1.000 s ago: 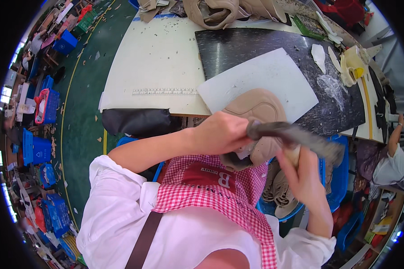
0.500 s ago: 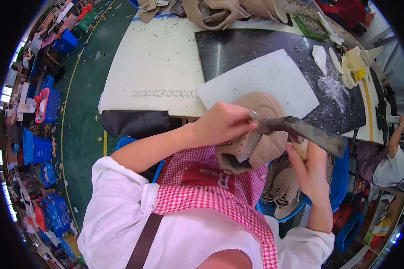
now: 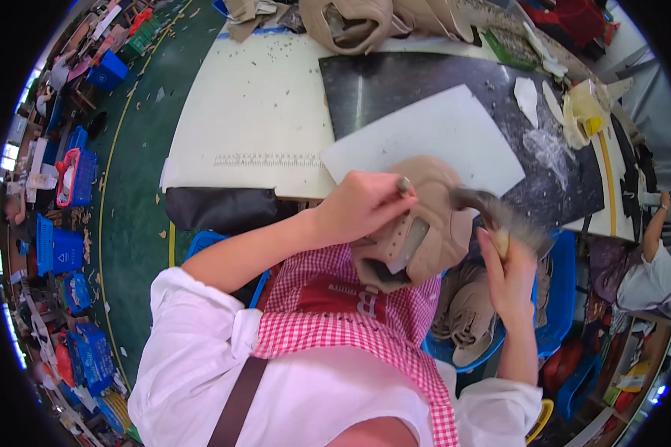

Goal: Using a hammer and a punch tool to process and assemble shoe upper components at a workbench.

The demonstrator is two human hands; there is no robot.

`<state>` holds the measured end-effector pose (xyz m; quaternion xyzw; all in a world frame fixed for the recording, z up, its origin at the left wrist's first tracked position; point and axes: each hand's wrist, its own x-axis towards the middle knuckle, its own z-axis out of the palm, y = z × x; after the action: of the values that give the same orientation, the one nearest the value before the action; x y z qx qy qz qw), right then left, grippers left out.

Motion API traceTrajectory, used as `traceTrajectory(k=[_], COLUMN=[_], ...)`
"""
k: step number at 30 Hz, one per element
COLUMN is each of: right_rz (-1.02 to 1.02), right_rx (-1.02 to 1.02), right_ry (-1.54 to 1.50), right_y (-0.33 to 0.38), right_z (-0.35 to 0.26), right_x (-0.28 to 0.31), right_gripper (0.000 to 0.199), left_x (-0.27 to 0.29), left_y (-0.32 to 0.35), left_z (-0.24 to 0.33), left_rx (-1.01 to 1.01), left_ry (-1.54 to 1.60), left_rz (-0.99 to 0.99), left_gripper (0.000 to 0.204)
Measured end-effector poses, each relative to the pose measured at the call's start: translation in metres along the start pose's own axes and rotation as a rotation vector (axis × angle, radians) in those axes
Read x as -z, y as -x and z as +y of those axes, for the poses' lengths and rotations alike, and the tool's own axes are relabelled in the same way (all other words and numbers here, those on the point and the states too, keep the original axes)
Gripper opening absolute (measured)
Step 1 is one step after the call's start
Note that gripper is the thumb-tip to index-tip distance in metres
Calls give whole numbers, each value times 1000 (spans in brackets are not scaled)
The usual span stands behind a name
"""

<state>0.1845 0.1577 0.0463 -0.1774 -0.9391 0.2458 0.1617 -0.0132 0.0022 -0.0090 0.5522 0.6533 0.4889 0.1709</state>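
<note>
Fingers of left hand (image 3: 365,205) clamped on tan shoe upper (image 3: 417,231), right hand (image 3: 508,276) gripping blurred hammer (image 3: 492,212); blue bin (image 3: 552,328) w/ prob. more uppers.

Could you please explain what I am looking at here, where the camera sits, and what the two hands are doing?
The camera is worn on a person's head and looks down, so the round, bent edges come from its wide lens. The forearms coming in from below are the wearer's own. The left hand grips a tan shoe upper held over the lap. The right hand holds a hammer, blurred by motion, beside the shoe. Ahead lies a white worktable with a dark mat and a white sheet on it. Under the right hand, a blue bin holds more tan shoes. Another person sits at the far right.
</note>
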Motion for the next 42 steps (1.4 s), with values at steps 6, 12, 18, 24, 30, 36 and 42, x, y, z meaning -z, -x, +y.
traceTrajectory(k=[6,12,18,24,30,36,42], right_rz=[46,28,-46,-9,44,465,-197], right_rx=[-431,-343,-364,-400,-349,-223,291], right_ry=[-289,-308,-231,-286,-255,-451,140], right_y=[7,-33,-36,-35,-30,-7,49], right_z=[16,8,18,5,12,-13,-43], right_x=[-30,-37,-44,-43,-46,10,39], right_gripper=[24,32,33,31,31,26,20], left_x=[9,31,20,-2,-1,-2,-8], left_y=[-3,9,12,7,6,14,9], left_z=[-8,-3,40,3,8,11,12], left_rx=[402,448,139,308,140,-245,-453], left_ry=[683,668,586,665,514,0,-74], left_rz=[-51,43,-242,-272,-338,-272,-283], left_gripper=[19,17,11,9,9,10,10])
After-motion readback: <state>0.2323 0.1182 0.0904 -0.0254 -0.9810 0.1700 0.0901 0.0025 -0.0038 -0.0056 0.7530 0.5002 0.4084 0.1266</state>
